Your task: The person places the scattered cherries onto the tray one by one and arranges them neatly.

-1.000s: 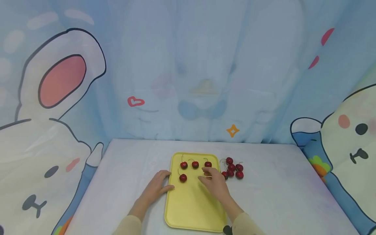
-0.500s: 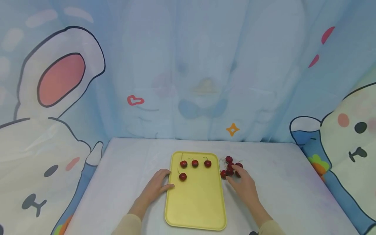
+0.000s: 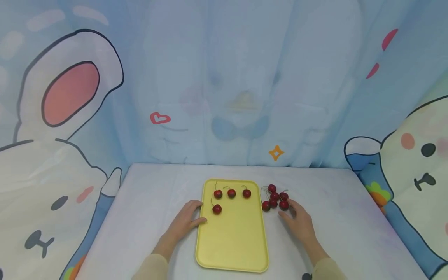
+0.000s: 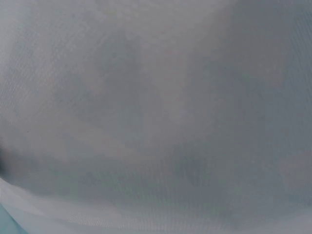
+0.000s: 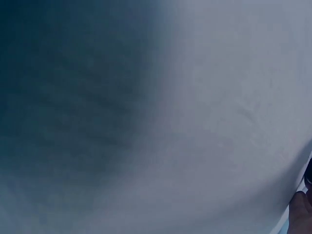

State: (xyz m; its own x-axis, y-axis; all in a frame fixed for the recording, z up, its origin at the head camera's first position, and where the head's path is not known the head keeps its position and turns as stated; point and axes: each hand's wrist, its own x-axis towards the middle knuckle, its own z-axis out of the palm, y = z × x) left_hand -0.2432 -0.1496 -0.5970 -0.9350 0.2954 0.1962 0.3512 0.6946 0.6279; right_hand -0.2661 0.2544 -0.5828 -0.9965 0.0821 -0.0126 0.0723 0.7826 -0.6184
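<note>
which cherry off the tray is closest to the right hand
The front-right cherry off the tray, next to the right hand; the other cherries in that cluster lie farther left or farther back.

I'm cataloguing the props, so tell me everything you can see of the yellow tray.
The yellow tray is a shallow, plastic-looking rectangle with rounded corners and a low rim. It lies flat on the whitish table, short ends near and far. Four stemmed cherries rest on its far half; the left hand touches its left edge.
</note>
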